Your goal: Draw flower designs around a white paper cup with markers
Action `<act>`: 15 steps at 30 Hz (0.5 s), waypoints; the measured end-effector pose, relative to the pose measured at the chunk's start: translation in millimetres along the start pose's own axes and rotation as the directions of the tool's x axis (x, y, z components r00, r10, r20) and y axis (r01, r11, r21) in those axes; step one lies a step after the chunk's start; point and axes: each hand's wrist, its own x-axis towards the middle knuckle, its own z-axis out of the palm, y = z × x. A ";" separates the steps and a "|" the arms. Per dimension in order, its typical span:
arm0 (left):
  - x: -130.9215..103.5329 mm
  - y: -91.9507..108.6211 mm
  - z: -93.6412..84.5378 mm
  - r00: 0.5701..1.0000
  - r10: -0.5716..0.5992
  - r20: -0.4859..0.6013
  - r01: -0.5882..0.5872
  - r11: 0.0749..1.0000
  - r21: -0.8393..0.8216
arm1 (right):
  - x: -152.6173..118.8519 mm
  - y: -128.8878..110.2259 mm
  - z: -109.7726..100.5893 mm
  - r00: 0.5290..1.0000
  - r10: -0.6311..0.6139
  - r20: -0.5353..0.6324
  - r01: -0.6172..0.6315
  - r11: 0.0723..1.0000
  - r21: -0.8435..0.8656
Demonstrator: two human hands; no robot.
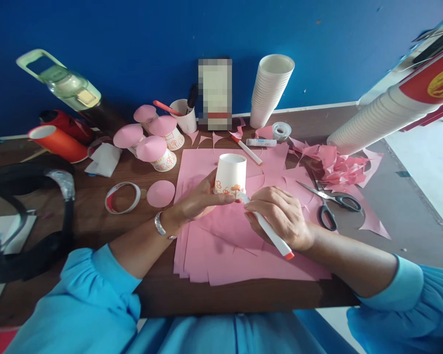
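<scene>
My left hand (202, 196) is wrapped round a white paper cup (231, 172) with orange flowers drawn along its lower part. The thumb lies across the cup's bottom edge. In my right hand (280, 216) is a white marker (271, 233) with an orange end; its tip is at the flowers, close to my left thumb. Both hands are over a stack of pink paper sheets (221, 255). A marker cap, if any, cannot be made out.
Small cups with pink cone tops (152, 148) stand at the left, near a pink disc (161, 193) and a tape roll (123, 197). Scissors (326, 196) and pink scraps (335, 164) lie right. Cup stacks (271, 88) and a pen cup (186, 117) stand behind.
</scene>
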 end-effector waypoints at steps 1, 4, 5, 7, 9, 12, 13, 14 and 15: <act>0.1 0.0 0.1 1.000 0.001 -0.001 -0.001 1.000 -0.002 | -0.1 0.0 0.2 1.000 -0.001 -0.002 0.001 1.000 -0.003; 0.4 0.4 0.6 1.000 0.002 0.003 -0.002 1.000 -0.003 | 0.0 -0.2 0.7 1.000 -0.011 -0.004 0.011 1.000 -0.003; 0.3 0.6 0.6 1.000 0.003 0.006 -0.002 1.000 -0.002 | 0.1 -0.2 0.8 1.000 -0.014 -0.003 0.014 1.000 -0.001; 0.2 0.9 0.4 1.000 0.004 0.014 -0.004 1.000 0.001 | 0.3 0.0 1.0 1.000 -0.016 -0.004 0.016 1.000 0.003; 0.0 0.9 0.1 1.000 0.004 0.017 -0.004 1.000 0.006 | 0.4 0.3 1.2 1.000 -0.019 -0.005 0.019 1.000 0.003; -0.3 0.9 -0.2 1.000 -0.005 0.007 0.005 1.000 0.011 | 0.3 0.8 1.3 1.000 -0.018 -0.008 0.018 1.000 -0.007; -0.3 0.9 -0.1 1.000 -0.006 0.005 0.006 1.000 0.009 | 0.3 0.9 1.3 1.000 -0.015 -0.009 0.015 1.000 -0.009; -0.3 0.9 0.0 1.000 -0.004 0.005 0.004 1.000 0.006 | 0.3 1.0 1.3 1.000 -0.012 -0.012 0.012 1.000 -0.010; -0.3 0.9 0.1 1.000 -0.003 0.008 0.003 1.000 0.003 | 0.3 1.0 1.3 1.000 -0.010 -0.015 0.010 1.000 -0.011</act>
